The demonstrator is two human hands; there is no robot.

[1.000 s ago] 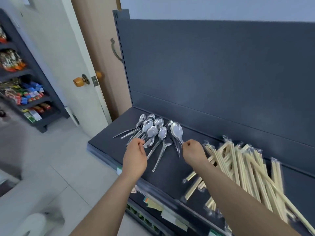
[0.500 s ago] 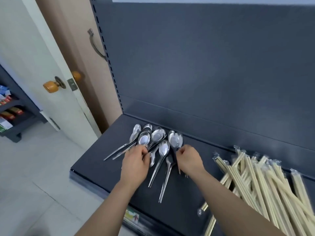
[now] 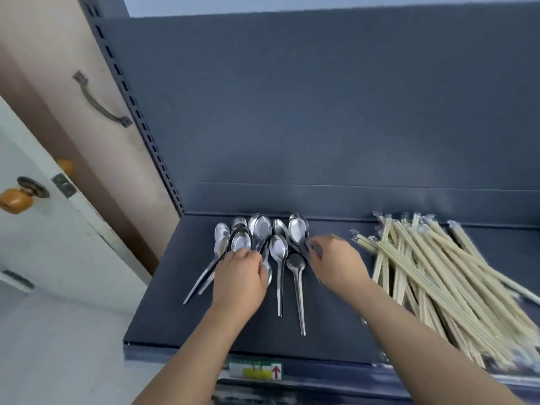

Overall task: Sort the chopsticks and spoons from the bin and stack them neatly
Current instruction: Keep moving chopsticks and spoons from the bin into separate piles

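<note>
The metal spoons (image 3: 279, 247) lay fanned near the shelf's (image 3: 163, 317) back-left corner, the left hand (image 3: 238, 277) curled over several handles, the right hand (image 3: 336, 264) pinching one. Slick, overlapping handles could slip and scatter; wrapped chopsticks (image 3: 438, 273) lay loosely piled toward the right edge.

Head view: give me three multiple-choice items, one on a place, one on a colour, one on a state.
1. The chopsticks lie where from the spoons?
A) to their left
B) to their right
C) on top of them

2. The door knob is:
A) orange
B) blue
C) black

3. The left hand and right hand are:
A) hanging idle
B) curled on spoon handles
C) lifting chopsticks

Key:
1. B, the wrapped pile lies to the right of the spoons.
2. A, the knob shows orange against the white door.
3. B, both hands close round handles among the spoons.
</note>
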